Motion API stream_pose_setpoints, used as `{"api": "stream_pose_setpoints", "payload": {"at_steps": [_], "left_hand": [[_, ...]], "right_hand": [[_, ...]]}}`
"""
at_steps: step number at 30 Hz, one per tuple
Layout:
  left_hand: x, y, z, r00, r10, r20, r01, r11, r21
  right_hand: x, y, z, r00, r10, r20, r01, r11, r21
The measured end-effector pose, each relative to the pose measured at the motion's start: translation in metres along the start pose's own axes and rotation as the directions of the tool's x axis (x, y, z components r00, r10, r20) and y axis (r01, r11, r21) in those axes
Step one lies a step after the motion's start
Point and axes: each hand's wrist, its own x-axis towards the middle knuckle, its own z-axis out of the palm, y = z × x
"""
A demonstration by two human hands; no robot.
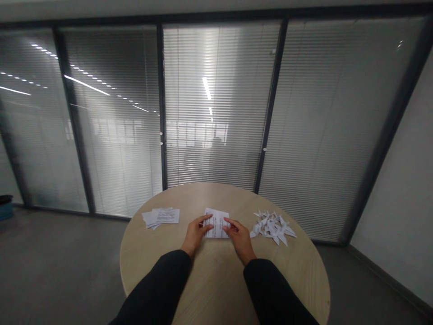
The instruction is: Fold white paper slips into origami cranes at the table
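Between my hands, over the middle of the table, is a sheet of white paper (217,225) with printed lines on it. My left hand (197,231) pinches its left edge, thumb and fingers closed on the paper. On the opposite edge, my right hand (237,232) grips the same sheet with thumb and forefinger. To the right lies a pile of folded white paper pieces (271,227) with pointed tips, several of them heaped together. A small stack of printed paper sheets (165,216) rests to the left, slightly fanned out.
The round wooden table (213,280) has its curved far edge close to a glass partition with blinds (216,113). Dark frame posts divide the glass. At the far left, a blue bin-like object (5,210) is on the grey floor (61,266).
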Motion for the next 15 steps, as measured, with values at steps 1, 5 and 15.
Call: {"api": "stream_pose_setpoints", "payload": {"at_steps": [1,5,15], "left_hand": [[0.0007,0.0002,-0.0004,1.0,-0.007,-0.012,0.007,1.0,-0.005],[0.0036,-0.0027,-0.0016,0.999,-0.036,-0.026,0.035,0.999,-0.027],[0.0016,0.0001,-0.0041,0.991,0.08,-0.106,-0.065,0.988,0.137]], "right_hand": [[-0.0001,-0.0012,-0.0001,1.0,0.0,-0.008,-0.001,1.0,-0.008],[-0.0002,-0.0049,-0.001,1.0,0.002,-0.019,-0.003,1.0,-0.03],[-0.0016,-0.008,-0.0009,1.0,-0.022,0.006,0.022,0.999,-0.041]]}}
